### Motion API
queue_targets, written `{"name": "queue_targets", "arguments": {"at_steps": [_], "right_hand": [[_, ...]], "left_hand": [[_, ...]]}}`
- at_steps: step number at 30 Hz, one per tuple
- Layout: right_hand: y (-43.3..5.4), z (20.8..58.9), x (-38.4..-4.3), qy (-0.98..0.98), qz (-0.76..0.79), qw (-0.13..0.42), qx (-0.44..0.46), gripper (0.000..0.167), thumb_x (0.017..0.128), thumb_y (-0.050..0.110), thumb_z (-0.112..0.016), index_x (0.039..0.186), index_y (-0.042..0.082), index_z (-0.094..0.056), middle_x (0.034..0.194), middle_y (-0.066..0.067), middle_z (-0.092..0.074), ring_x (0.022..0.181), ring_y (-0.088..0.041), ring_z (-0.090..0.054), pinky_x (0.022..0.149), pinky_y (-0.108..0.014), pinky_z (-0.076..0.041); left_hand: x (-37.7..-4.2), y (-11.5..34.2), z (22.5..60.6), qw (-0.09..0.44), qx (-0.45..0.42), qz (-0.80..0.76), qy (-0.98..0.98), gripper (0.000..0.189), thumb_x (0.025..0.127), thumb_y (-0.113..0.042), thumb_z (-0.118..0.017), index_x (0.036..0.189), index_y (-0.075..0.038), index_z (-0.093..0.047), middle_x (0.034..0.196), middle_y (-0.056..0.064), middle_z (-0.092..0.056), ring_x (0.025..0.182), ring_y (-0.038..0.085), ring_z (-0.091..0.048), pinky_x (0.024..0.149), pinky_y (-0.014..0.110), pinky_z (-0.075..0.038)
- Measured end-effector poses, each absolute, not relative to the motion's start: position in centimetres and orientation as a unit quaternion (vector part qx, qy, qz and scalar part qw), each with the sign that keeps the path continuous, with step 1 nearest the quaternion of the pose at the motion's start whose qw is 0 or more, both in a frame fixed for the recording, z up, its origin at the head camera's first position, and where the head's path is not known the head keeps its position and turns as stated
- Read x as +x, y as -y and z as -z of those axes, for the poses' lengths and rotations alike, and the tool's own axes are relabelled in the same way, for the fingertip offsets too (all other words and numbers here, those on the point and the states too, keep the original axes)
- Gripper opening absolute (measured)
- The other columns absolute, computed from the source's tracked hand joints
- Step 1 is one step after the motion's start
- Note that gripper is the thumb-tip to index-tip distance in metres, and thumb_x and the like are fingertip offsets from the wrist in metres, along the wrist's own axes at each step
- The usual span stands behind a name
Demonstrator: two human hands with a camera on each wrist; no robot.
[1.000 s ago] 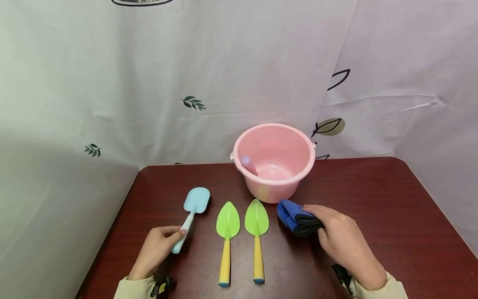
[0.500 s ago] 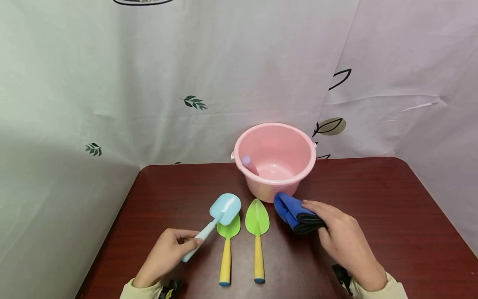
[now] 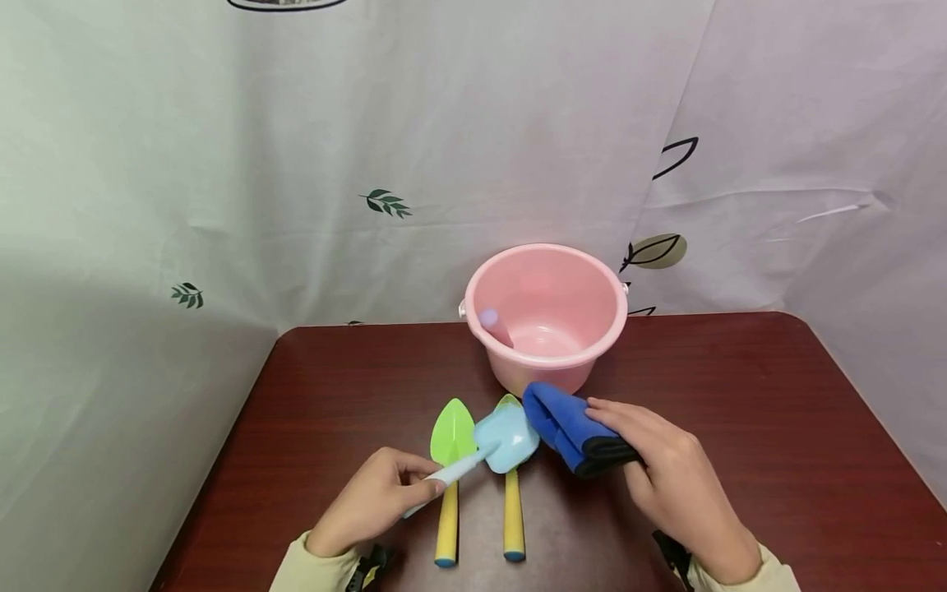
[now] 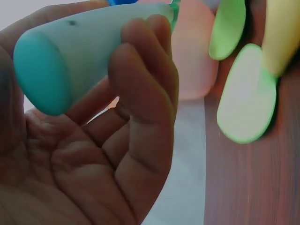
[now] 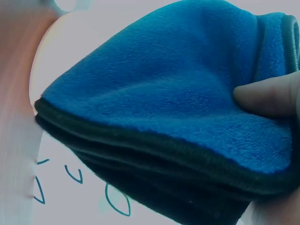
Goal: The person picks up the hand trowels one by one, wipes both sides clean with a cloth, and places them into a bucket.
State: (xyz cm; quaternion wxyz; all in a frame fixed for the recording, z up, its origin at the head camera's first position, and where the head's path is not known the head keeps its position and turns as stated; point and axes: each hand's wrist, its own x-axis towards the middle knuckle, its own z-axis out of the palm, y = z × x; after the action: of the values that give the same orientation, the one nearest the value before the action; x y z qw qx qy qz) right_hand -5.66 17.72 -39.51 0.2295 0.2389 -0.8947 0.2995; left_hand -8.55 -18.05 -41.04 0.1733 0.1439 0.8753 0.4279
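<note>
My left hand (image 3: 383,498) pinches the pale handle of a light blue toy shovel (image 3: 509,440), whose teal handle end shows large in the left wrist view. The shovel's blade hangs over the right-hand green trowel and its tip lies right beside the cloth. My right hand (image 3: 676,477) grips a folded blue cloth (image 5: 164,89) with black edging, thumb on its top face in the right wrist view. Below the shovel lie two trowels with yellow handles: the left green trowel (image 3: 452,432) and the right green trowel (image 3: 514,518), its blade mostly covered.
A pink bucket (image 3: 543,362) stands behind the trowels, overlapped at its lower front by the cloth. Inside it leans a purple-tipped handle (image 3: 491,321). The dark red table (image 3: 777,395) ends at a pale curtain (image 3: 473,123) on the back and sides.
My left hand has carried the shovel rightward from the table's left side, across the left trowel to the right one. My right hand has shifted the cloth slightly left and tilted it.
</note>
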Motion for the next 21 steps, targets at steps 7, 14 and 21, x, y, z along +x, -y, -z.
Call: {"name": "queue_targets", "arguments": {"at_steps": [7, 14, 21], "right_hand": [[-17.0, 39.3, -5.8, 0.857, -0.31, 0.294, 0.287, 0.061, 0.076, -0.007, -0.04, 0.125, 0.013, -0.071, 0.13, -0.002, -0.066, 0.116, -0.022, -0.064, 0.107, -0.014, -0.034], [-16.5, 39.4, -6.0, 0.829, -0.31, 0.32, 0.338, 0.06, 0.078, -0.001, -0.033, 0.123, 0.007, -0.071, 0.127, -0.007, -0.068, 0.118, -0.023, -0.063, 0.109, -0.018, -0.035], [-15.9, 40.0, -5.9, 0.834, -0.282, 0.274, 0.388, 0.059, 0.085, 0.004, -0.029, 0.127, 0.012, -0.069, 0.132, -0.001, -0.065, 0.121, -0.02, -0.061, 0.112, -0.018, -0.03]], "left_hand": [[-8.9, 15.9, 41.0, 0.187, 0.192, -0.424, -0.865, 0.008, 0.089, -0.021, -0.074, 0.094, -0.017, -0.079, 0.064, -0.011, -0.06, 0.056, 0.003, -0.05, 0.051, 0.02, -0.04], [-9.2, 14.4, 40.6, 0.202, 0.211, -0.442, -0.848, 0.007, 0.089, -0.022, -0.074, 0.088, -0.017, -0.078, 0.061, -0.013, -0.056, 0.052, 0.001, -0.044, 0.05, 0.019, -0.036], [-9.8, 13.8, 40.1, 0.207, 0.204, -0.429, -0.855, 0.011, 0.091, -0.024, -0.073, 0.095, -0.016, -0.078, 0.056, -0.01, -0.047, 0.049, 0.004, -0.041, 0.048, 0.021, -0.036]]}}
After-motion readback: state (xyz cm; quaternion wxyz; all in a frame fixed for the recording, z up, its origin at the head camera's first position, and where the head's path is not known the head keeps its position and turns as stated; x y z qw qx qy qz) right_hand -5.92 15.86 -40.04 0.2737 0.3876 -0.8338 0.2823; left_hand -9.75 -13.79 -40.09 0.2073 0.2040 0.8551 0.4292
